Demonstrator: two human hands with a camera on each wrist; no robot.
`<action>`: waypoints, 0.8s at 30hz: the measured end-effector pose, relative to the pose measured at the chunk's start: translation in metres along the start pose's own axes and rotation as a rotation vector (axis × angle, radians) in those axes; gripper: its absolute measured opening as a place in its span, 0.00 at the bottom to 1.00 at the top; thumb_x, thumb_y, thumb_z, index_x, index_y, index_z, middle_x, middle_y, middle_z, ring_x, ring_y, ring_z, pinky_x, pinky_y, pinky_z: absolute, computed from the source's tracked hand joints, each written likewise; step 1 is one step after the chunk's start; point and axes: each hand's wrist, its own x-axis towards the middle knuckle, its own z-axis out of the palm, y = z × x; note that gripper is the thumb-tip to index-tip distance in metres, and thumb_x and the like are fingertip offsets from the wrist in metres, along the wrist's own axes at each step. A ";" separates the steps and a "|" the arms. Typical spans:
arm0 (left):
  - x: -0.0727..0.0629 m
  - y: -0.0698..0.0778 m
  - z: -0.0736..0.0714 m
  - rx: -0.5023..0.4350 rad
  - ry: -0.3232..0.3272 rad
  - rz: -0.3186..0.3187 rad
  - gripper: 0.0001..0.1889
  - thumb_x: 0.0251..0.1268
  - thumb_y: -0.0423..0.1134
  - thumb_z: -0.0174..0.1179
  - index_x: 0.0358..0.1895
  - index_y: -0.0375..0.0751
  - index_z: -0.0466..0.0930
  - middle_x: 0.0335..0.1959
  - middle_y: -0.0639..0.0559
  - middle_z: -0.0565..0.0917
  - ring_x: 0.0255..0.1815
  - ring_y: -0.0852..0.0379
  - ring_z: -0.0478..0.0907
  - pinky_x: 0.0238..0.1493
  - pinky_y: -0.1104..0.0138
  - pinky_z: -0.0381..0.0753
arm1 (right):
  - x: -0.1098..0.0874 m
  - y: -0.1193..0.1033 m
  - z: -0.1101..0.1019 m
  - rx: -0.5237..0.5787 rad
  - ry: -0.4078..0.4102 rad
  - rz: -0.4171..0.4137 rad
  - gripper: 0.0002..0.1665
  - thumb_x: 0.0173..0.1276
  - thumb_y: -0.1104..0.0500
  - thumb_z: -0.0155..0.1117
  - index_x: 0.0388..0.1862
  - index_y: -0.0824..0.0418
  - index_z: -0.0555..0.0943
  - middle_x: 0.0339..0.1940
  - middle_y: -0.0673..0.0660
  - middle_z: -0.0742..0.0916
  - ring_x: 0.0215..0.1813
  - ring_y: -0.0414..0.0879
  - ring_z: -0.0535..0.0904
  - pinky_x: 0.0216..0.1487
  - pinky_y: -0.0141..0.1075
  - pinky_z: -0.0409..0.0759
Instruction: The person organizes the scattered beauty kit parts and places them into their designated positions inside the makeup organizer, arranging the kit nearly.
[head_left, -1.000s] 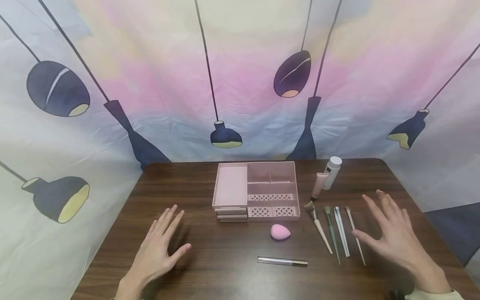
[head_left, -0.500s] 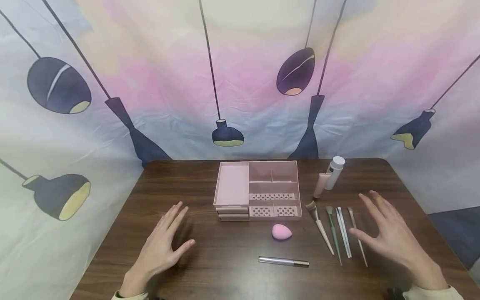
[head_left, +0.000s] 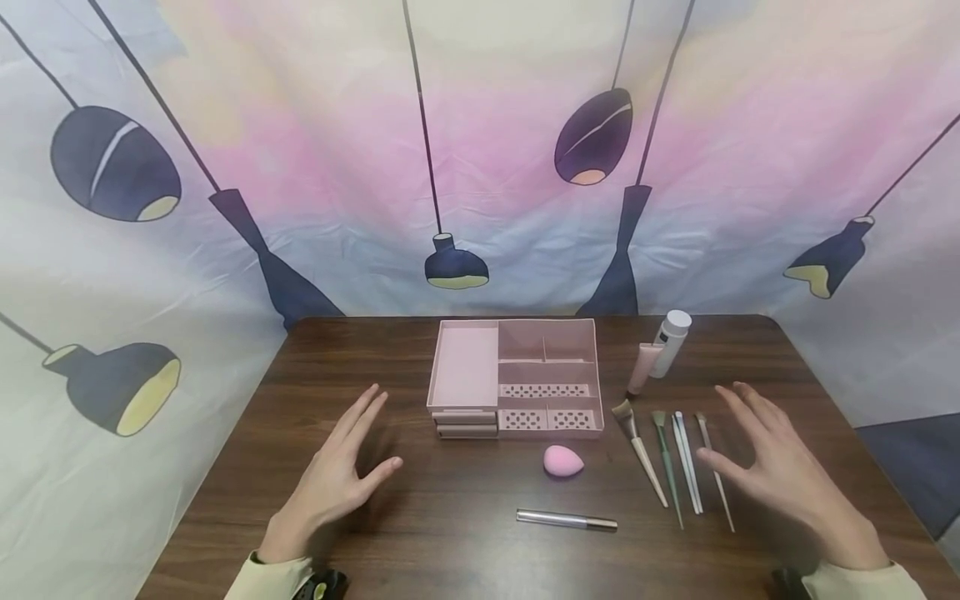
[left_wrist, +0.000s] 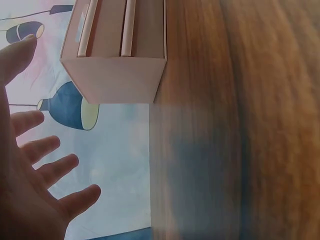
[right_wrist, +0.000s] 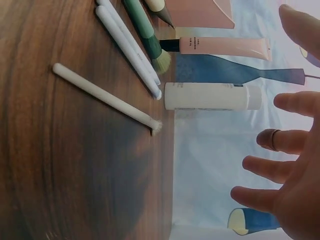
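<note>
My left hand [head_left: 335, 471] hovers over the left of the table, fingers spread and nothing in it. Its nearest thing is the pink desk organizer [head_left: 468, 367], which has drawers at left and several compartments at right. My right hand [head_left: 783, 475], a ring on one finger, also hovers with spread fingers, beside a slim pale makeup brush [head_left: 717, 479]. Left of that brush lie two thin white sticks [head_left: 686, 467], a green-handled brush [head_left: 667, 471] and a broad brush [head_left: 647, 467]. A pink makeup sponge [head_left: 562, 462] and a silver pen-like tube [head_left: 566, 520] lie before the organizer.
Behind the brushes stand a pink squeeze tube [right_wrist: 220, 46] with a black cap and a white bottle [right_wrist: 210, 96]. The dark wooden table [head_left: 405, 550] ends at the back against a painted cloth [head_left: 337, 150] with hanging lamps on it.
My left hand has shifted right and slightly farther forward, toward the organizer. The right hand has moved a little left. The things on the table have not been moved.
</note>
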 end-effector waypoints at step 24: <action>0.044 0.010 0.013 -0.258 0.040 0.038 0.42 0.57 0.44 0.70 0.75 0.58 0.59 0.75 0.51 0.64 0.73 0.47 0.62 0.69 0.44 0.67 | 0.005 0.008 0.014 -0.037 0.062 0.023 0.40 0.57 0.50 0.74 0.63 0.67 0.72 0.52 0.74 0.81 0.45 0.69 0.80 0.42 0.67 0.77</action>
